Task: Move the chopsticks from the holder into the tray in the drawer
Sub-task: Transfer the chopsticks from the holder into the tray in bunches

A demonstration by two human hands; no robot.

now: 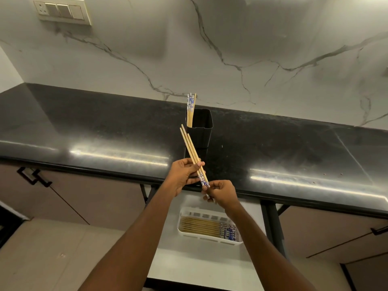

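step: mid-transfer | left hand (182,175) and right hand (220,193) together pinching a chopstick bundle (192,153) | next: lower flat into tray (210,240)

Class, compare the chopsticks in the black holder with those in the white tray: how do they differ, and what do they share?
The holder chopsticks stand nearly upright in the black holder; the tray chopsticks lie flat in the white tray. The holder chopsticks' patterned ends point up; the tray chopsticks' point right. The holder chopsticks are few; the tray chopsticks are many. Both are pale wood with blue-and-white ends.
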